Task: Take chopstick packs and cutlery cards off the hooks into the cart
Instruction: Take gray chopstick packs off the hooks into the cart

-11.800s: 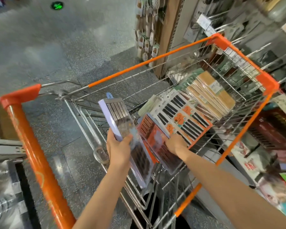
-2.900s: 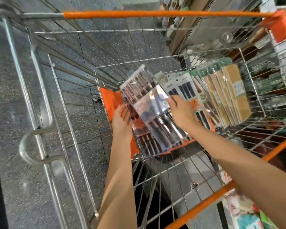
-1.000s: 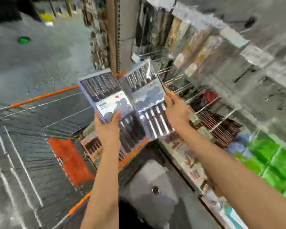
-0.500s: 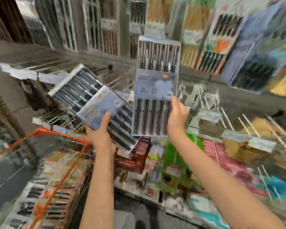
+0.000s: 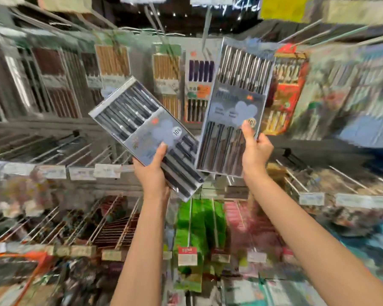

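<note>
So there are two grey chopstick packs up in the air in front of the display. The tilted pack (image 5: 146, 138) is in the left hand (image 5: 153, 173), thumb on the front face and fingers wrapped behind its lower end, top corner leaning off to the left. The upright pack (image 5: 237, 107) is in the right hand (image 5: 255, 149), thumb pressed on the front near the label, fingers curled round the right edge. The bottom corners of the two packs look like they overlap or touch near the middle, can't tell which.

Behind them are more hanging packs (image 5: 113, 62) on the wall and rows of bare hooks (image 5: 60, 151) sticking out. Only an orange bit of the cart (image 5: 31, 257) shows at lower left, well below the hands.

My guess at what could go wrong: both grips are down at the bottom end of long, slick packs, so either one could pivot or slip out on the way down. Those hooks poke straight out too, so swinging low could snag a pack. The frame is pretty blurry, so it's hard to say more.
</note>
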Available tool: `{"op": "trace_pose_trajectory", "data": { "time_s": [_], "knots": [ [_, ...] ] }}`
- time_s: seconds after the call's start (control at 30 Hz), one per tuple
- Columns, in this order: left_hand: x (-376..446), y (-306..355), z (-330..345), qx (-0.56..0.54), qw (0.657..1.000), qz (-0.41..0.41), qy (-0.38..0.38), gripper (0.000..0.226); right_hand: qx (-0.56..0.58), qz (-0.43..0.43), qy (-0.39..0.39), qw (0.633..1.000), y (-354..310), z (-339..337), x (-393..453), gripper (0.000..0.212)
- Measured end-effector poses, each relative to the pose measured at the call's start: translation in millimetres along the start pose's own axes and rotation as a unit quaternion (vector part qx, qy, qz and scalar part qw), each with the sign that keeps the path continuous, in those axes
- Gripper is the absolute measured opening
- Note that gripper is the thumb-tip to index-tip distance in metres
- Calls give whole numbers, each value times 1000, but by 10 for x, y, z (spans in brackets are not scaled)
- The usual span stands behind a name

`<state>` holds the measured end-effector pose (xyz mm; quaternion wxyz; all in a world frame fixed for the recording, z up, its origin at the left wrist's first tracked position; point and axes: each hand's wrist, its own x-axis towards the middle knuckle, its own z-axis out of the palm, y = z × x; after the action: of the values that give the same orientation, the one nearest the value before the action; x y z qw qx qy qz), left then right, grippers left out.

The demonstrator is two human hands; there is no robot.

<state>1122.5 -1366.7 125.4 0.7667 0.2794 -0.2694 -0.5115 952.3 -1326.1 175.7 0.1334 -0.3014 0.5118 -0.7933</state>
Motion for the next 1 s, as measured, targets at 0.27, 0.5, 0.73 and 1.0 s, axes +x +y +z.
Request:
{"op": "trace_pose_trajectory", "data": {
  "time_s": [0.27, 0.5, 0.73, 1.0],
  "knots": [
    [-37, -91, 541, 18, 995, 7, -101, 39, -66, -7, -5, 998, -148, -466, 493, 58],
    [-91, -116, 764, 15, 990, 3, -139, 40, -41, -15, -13, 999, -241, -552, 629, 42],
    [-102, -101, 815, 41, 986, 16, -162, 37, -66, -10, -53, 996, -362, -474, 761, 68],
    [23, -71, 785, 71, 981, 25, -177, 38, -49, -26, -44, 997, -181, -536, 811, 93]
  ]
}}
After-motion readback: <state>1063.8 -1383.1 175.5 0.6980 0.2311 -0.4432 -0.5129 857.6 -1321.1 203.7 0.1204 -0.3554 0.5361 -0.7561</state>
